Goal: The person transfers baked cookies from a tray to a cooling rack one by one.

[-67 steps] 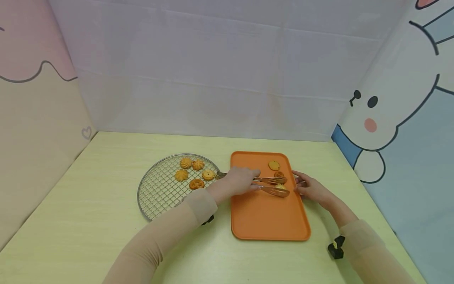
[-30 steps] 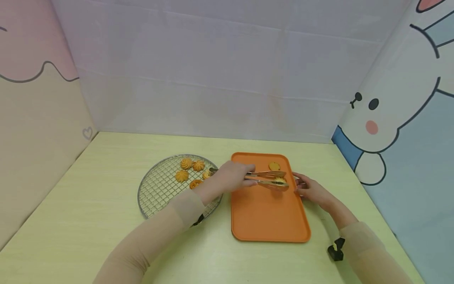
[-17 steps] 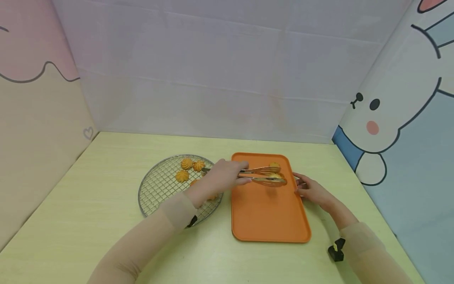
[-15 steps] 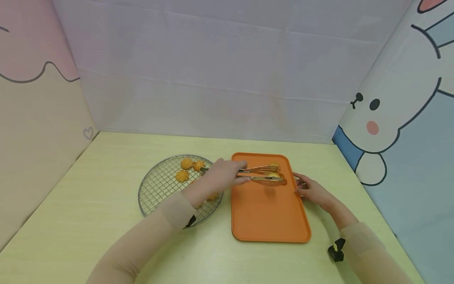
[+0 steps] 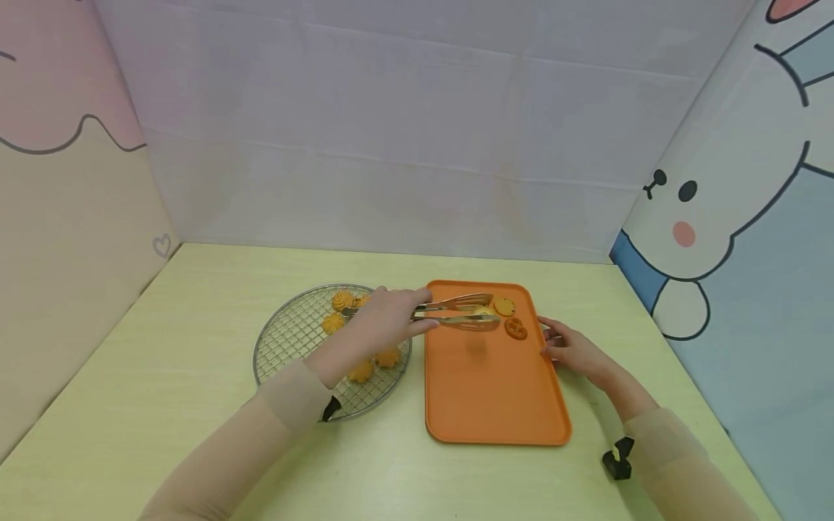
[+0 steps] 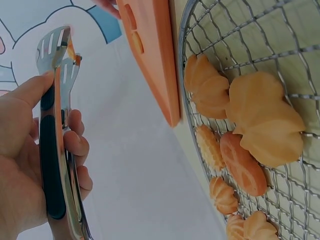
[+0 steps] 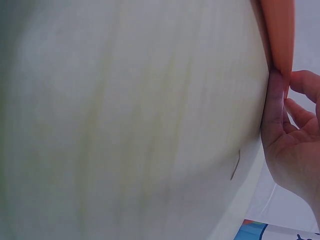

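My left hand [image 5: 381,320] holds a pair of metal tongs [image 5: 465,320] over the orange tray [image 5: 495,405]. Between the tong ends is a pale yellow cookie [image 5: 483,311], raised above the tray. The left wrist view shows the fingers curled round the dark grips of the tongs [image 6: 53,165] and only a sliver of the cookie [image 6: 71,50]. On the tray lie a round cookie [image 5: 504,307] and a pretzel-shaped cookie [image 5: 515,328]. My right hand [image 5: 573,351] pinches the tray's right rim between thumb and fingers, as the right wrist view shows.
Left of the tray stands a round wire rack [image 5: 287,362] bearing several piped cookies [image 5: 342,299]. My left forearm crosses over it and hides part. The left wrist view shows another pretzel [image 6: 242,162] there. A pale wall [image 5: 404,145] borders the table's back.
The tongs came up off the tray with the yellow cookie and moved left toward the rack. The round cookie and pretzel on the tray came into view. My right hand stayed at the rim.
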`<state>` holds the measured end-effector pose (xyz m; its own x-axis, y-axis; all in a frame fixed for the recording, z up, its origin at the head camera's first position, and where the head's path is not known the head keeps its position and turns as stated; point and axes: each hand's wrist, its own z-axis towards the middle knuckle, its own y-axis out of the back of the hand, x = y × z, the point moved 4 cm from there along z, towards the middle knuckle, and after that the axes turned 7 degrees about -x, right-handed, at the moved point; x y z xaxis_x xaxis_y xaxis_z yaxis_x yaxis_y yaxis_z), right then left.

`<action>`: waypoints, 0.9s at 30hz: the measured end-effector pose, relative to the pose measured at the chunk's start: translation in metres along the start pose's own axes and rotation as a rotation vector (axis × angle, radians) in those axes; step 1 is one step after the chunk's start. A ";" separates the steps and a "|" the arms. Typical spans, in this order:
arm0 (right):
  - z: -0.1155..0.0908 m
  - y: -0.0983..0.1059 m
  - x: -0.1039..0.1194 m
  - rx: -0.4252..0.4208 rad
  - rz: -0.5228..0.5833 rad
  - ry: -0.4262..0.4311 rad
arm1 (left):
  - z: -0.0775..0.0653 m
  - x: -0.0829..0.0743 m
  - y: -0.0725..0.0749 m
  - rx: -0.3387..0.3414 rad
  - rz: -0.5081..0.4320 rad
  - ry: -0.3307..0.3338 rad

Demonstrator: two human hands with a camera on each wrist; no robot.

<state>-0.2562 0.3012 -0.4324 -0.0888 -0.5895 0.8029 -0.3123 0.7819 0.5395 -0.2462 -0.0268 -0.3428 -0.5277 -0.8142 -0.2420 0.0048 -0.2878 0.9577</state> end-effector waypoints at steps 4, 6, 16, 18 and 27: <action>0.000 0.001 -0.002 -0.003 0.007 -0.008 | -0.006 0.005 0.007 -0.027 -0.026 0.024; 0.000 0.001 -0.003 -0.003 0.007 -0.002 | -0.009 0.007 0.011 -0.039 -0.041 0.027; 0.001 0.002 -0.004 -0.003 0.010 0.005 | -0.024 0.017 0.025 -0.098 -0.064 0.034; 0.001 0.002 -0.004 -0.006 0.009 0.005 | -0.027 0.020 0.026 -0.112 -0.078 0.038; 0.001 0.003 -0.005 -0.008 -0.002 -0.001 | -0.040 0.028 0.034 -0.220 -0.031 0.005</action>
<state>-0.2577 0.3058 -0.4352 -0.0890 -0.5914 0.8014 -0.3050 0.7822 0.5433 -0.2266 -0.0794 -0.3228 -0.5263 -0.8057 -0.2717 0.1744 -0.4151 0.8929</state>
